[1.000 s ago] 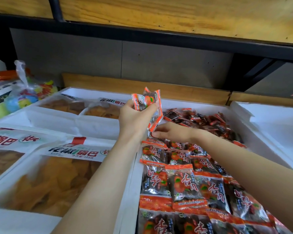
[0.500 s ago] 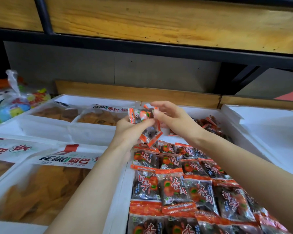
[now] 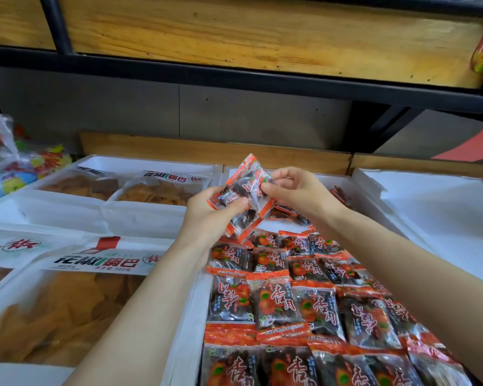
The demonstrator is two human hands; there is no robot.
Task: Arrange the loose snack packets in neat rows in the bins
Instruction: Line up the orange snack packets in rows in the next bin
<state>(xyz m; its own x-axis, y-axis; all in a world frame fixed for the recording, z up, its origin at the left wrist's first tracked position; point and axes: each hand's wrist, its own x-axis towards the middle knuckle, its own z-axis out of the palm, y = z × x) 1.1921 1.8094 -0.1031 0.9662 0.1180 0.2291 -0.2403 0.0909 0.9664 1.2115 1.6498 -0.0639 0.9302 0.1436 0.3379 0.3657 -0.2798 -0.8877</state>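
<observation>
1. Closest to me, rows of packets (image 3: 285, 307) are lying flat and side by side in the white bin (image 3: 188, 338), filling its near part.
2. Above them, the left hand (image 3: 207, 215) is gripping a bunch of packets (image 3: 246, 196), thumb across the front, holding it in the air over the bin.
3. The right hand (image 3: 299, 190) is pinching that same bunch with its fingertips.
4. Beyond the hands, loose packets (image 3: 286, 212) are lying jumbled at the bin's far end.
5. Off to the left, bags of crisps (image 3: 53, 316) are sitting in neighbouring bins.
</observation>
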